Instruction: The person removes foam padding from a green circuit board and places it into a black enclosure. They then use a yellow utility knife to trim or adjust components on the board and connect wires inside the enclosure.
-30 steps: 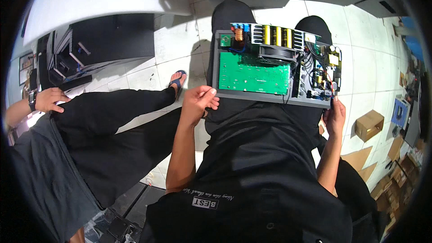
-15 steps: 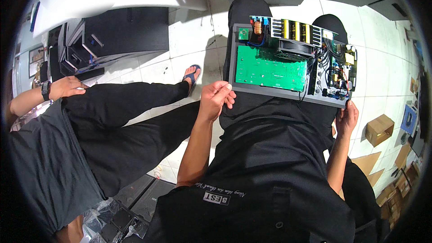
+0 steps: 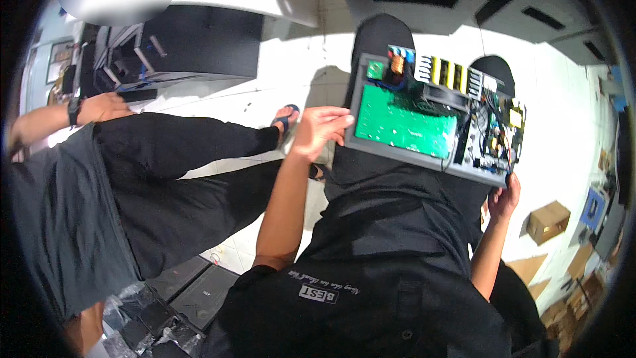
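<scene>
Right now a grey chassis (image 3: 397, 153) full of electronics lies across the person's dark-trousered thighs, slanting so that its right end sits nearer the body than its left. The left hand (image 3: 321, 131) has its grip closed on the chassis's left edge, thumb at the rim and the other fingers bent just below it. The right hand (image 3: 505, 197) has its grip closed at the near right corner, thumb up against the side, though what its fingers do underneath cannot be told. A wide green circuit board (image 3: 404, 122) fills much of the chassis, with a smaller green board (image 3: 375, 69) beyond it. At the far side stand a copper coil (image 3: 397, 64) and a row of yellow-and-black cylinders (image 3: 450, 75), with a black fan (image 3: 445, 97) just in front of the row. Black wires (image 3: 487, 105) bunch toward the right end, among tightly packed small parts. To the left, another person's hand (image 3: 106, 107), with a dark watch (image 3: 74, 113) at the wrist, rests near their own thigh. Well to the right, a cardboard box (image 3: 548, 221) stands on the pale tiled floor (image 3: 543, 146)
</scene>
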The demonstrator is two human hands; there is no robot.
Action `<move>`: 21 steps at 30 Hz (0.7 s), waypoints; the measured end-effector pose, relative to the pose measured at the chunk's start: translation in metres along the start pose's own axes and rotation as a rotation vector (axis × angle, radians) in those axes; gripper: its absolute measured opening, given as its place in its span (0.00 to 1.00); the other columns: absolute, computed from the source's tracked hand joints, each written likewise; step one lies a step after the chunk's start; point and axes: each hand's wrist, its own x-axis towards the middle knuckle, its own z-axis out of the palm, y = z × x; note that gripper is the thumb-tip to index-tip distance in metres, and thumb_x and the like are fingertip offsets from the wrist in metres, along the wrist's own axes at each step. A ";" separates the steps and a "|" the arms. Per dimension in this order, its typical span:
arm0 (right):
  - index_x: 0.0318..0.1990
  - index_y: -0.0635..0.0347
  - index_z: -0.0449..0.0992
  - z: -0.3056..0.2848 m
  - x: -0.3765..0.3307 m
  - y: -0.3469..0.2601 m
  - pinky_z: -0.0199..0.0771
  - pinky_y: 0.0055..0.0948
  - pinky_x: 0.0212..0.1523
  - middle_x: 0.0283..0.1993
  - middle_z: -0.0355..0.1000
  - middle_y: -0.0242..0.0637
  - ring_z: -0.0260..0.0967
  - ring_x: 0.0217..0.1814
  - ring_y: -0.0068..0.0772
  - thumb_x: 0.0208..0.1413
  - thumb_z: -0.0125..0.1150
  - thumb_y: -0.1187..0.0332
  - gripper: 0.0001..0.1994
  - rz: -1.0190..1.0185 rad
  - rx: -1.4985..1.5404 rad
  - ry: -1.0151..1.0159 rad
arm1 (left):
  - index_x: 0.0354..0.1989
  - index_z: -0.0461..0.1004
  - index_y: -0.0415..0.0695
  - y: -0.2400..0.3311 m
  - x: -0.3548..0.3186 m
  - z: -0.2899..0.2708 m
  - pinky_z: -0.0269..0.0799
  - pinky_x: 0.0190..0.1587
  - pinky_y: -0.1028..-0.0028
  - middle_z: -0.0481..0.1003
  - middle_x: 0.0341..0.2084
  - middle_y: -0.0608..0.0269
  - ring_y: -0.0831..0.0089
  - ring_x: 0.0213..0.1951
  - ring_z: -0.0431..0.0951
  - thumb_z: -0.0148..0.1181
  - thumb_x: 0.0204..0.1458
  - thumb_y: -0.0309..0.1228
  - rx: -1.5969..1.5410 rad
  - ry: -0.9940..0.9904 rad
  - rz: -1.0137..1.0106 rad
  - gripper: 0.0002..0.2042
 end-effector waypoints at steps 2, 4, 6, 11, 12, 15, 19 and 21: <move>0.63 0.64 0.72 0.012 0.020 -0.003 0.71 0.40 0.64 0.61 0.72 0.49 0.70 0.63 0.38 0.60 0.60 0.63 0.25 0.043 -0.132 0.256 | 0.38 0.82 0.37 -0.001 0.004 0.008 0.76 0.24 0.73 0.81 0.28 0.59 0.74 0.23 0.78 0.71 0.51 0.29 0.146 -0.024 -0.026 0.10; 0.64 0.65 0.71 0.028 0.066 -0.013 0.71 0.40 0.63 0.61 0.72 0.48 0.70 0.63 0.39 0.62 0.56 0.61 0.25 0.022 -0.230 0.185 | 0.36 0.82 0.37 0.004 0.037 0.026 0.72 0.20 0.74 0.79 0.24 0.60 0.76 0.19 0.76 0.71 0.51 0.31 0.138 0.032 0.127 0.10; 0.64 0.65 0.70 0.024 0.096 -0.014 0.71 0.41 0.63 0.61 0.72 0.48 0.70 0.63 0.40 0.64 0.52 0.59 0.25 0.043 -0.349 0.156 | 0.34 0.82 0.36 0.001 0.068 0.027 0.69 0.15 0.76 0.78 0.21 0.61 0.78 0.16 0.73 0.71 0.52 0.34 0.025 0.022 0.071 0.11; 0.65 0.66 0.68 -0.025 0.132 -0.040 0.70 0.42 0.62 0.61 0.72 0.45 0.69 0.62 0.41 0.70 0.41 0.55 0.27 0.017 -0.451 0.164 | 0.36 0.83 0.37 0.003 0.140 0.033 0.70 0.15 0.76 0.79 0.23 0.60 0.77 0.14 0.74 0.69 0.51 0.30 0.104 0.031 0.051 0.09; 0.66 0.66 0.68 -0.030 0.145 -0.044 0.69 0.42 0.62 0.61 0.72 0.45 0.68 0.62 0.41 0.71 0.39 0.54 0.27 0.007 -0.464 0.138 | 0.34 0.83 0.37 0.009 0.147 0.036 0.71 0.15 0.76 0.79 0.23 0.61 0.76 0.15 0.75 0.68 0.50 0.29 0.086 -0.003 0.115 0.08; 0.57 0.65 0.73 -0.036 0.181 -0.062 0.71 0.40 0.55 0.53 0.74 0.45 0.71 0.54 0.39 0.67 0.46 0.56 0.23 -0.006 -0.639 0.113 | 0.32 0.82 0.36 0.042 0.162 0.035 0.73 0.17 0.75 0.78 0.20 0.61 0.76 0.15 0.76 0.69 0.49 0.26 0.269 -0.147 0.123 0.06; 0.46 0.64 0.79 -0.031 0.223 -0.090 0.74 0.37 0.45 0.43 0.78 0.45 0.73 0.43 0.35 0.61 0.54 0.59 0.17 -0.040 -0.890 -0.001 | 0.33 0.84 0.37 0.081 0.167 0.030 0.77 0.22 0.75 0.80 0.21 0.60 0.77 0.19 0.78 0.72 0.49 0.28 0.578 -0.410 0.165 0.07; 0.41 0.63 0.82 -0.022 0.221 -0.099 0.75 0.36 0.41 0.38 0.79 0.45 0.75 0.37 0.33 0.58 0.58 0.60 0.15 -0.054 -1.038 -0.068 | 0.35 0.85 0.38 0.098 0.166 0.031 0.76 0.26 0.73 0.82 0.23 0.60 0.77 0.21 0.79 0.75 0.48 0.36 0.808 -0.553 0.227 0.13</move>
